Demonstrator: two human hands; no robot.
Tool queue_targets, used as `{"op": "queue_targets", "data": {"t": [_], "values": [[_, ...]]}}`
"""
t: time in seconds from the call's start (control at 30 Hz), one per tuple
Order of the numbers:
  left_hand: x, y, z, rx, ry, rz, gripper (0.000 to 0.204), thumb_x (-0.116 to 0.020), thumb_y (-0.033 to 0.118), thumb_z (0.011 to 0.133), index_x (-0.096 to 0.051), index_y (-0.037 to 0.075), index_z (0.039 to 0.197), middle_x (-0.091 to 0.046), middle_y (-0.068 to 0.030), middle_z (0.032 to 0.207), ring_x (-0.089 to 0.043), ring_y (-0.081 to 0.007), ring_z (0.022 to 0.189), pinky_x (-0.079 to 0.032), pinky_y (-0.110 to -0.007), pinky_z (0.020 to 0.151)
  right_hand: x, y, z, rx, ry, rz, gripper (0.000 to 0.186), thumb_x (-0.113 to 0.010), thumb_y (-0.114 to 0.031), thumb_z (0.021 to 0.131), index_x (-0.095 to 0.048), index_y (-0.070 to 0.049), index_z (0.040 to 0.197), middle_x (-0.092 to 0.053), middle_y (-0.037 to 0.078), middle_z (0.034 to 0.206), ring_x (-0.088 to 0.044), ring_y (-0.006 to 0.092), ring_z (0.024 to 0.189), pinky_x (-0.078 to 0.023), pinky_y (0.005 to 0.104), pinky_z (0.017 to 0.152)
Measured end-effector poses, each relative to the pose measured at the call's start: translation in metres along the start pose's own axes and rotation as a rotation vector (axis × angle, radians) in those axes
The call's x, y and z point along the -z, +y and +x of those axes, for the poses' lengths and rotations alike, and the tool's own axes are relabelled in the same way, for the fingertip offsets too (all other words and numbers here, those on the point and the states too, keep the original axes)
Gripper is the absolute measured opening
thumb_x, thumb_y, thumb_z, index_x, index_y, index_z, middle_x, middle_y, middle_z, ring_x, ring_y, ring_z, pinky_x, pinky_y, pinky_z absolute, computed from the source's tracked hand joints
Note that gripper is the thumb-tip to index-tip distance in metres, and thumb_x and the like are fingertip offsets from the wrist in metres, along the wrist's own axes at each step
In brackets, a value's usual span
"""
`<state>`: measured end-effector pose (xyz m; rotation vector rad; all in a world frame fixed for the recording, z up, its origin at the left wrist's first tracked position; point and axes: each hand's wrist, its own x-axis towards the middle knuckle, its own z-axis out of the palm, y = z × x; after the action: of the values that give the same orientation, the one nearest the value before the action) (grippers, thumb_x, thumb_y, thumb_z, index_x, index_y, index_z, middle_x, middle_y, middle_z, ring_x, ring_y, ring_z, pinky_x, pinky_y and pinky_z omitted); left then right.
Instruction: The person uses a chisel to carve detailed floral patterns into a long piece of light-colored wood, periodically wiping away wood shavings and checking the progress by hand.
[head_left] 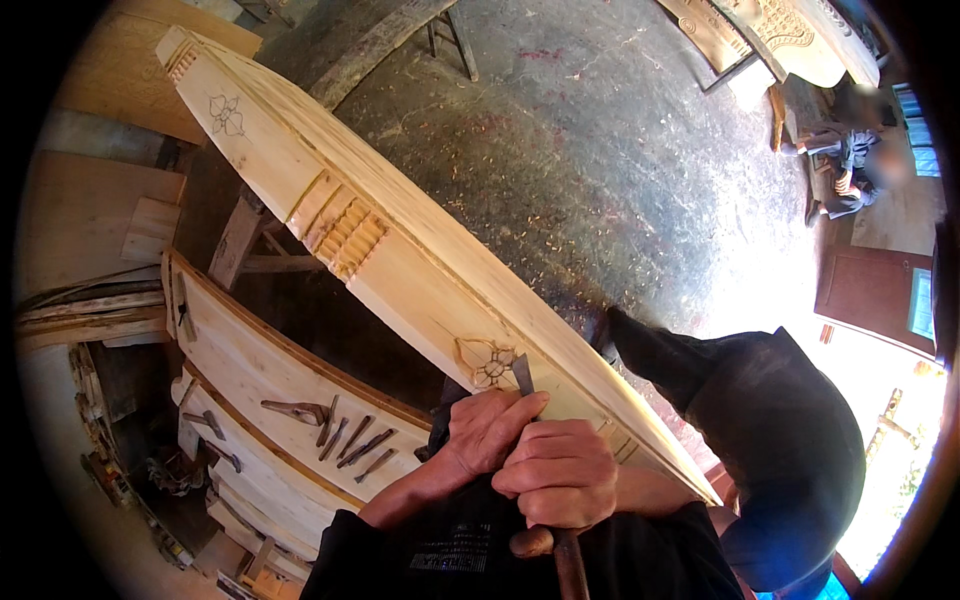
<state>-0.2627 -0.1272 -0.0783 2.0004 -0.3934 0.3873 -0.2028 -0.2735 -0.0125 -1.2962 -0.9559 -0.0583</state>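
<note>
Both my hands are closed together on a chisel (523, 374), its flat metal blade pointing away from me. My left hand (488, 430) wraps the tool close behind the blade. Directly behind it, my right hand (558, 473) makes a fist around the handle, and a dark wooden shaft (571, 565) comes out below. A rounded wooden knob (531, 542) also shows under that fist; how it joins the shaft is hidden. The blade tip lies at a flower carving (490, 364), partly cut, on the edge of a long pale wooden beam (420, 265).
Several chisels (366, 447) and a wooden mallet-like tool (295, 411) lie on a curved board (290, 370) at left. Farther along the beam are a ribbed carving (348, 236) and a drawn flower (226, 115). A person in dark clothes (790, 440) bends close at right; others sit far right.
</note>
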Motion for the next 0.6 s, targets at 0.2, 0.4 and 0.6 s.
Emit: {"op": "queue_targets", "data": {"t": [0.2,0.4,0.6], "values": [[-0.003,-0.002,-0.023,0.111,0.057,-0.080,0.054,-0.080,0.013,0.084,-0.068,0.002,0.135,-0.073,-0.0125,0.093,-0.074,-0.0276,0.076,-0.059,-0.038,0.063,-0.008,0.005,0.012,0.020,0.013,-0.056,0.036,-0.075,-0.019,0.093,-0.054,-0.004,0.069,-0.069,0.015,0.080,-0.064,0.0278,0.061,-0.052,0.0346,0.055],[0.003,-0.001,-0.040,0.275,0.194,-0.095,0.050,-0.079,0.012,0.084,-0.068,0.001,0.131,-0.073,-0.0115,0.090,-0.074,-0.0265,0.074,-0.059,-0.037,0.063,-0.031,0.023,0.021,0.019,0.142,-0.212,0.025,-0.077,-0.015,0.082,-0.058,-0.004,0.071,-0.064,0.012,0.075,-0.065,0.0288,0.060,-0.050,0.0366,0.052],[0.014,0.009,-0.032,0.220,0.266,0.032,0.046,-0.078,0.012,0.085,-0.069,-0.001,0.128,-0.072,-0.0104,0.088,-0.073,-0.0253,0.072,-0.059,-0.036,0.062,-0.027,0.016,0.017,-0.046,0.058,-0.279,0.026,-0.081,-0.021,0.080,-0.062,-0.003,0.078,-0.062,0.010,0.075,-0.065,0.0285,0.061,-0.049,0.0386,0.051]]}}
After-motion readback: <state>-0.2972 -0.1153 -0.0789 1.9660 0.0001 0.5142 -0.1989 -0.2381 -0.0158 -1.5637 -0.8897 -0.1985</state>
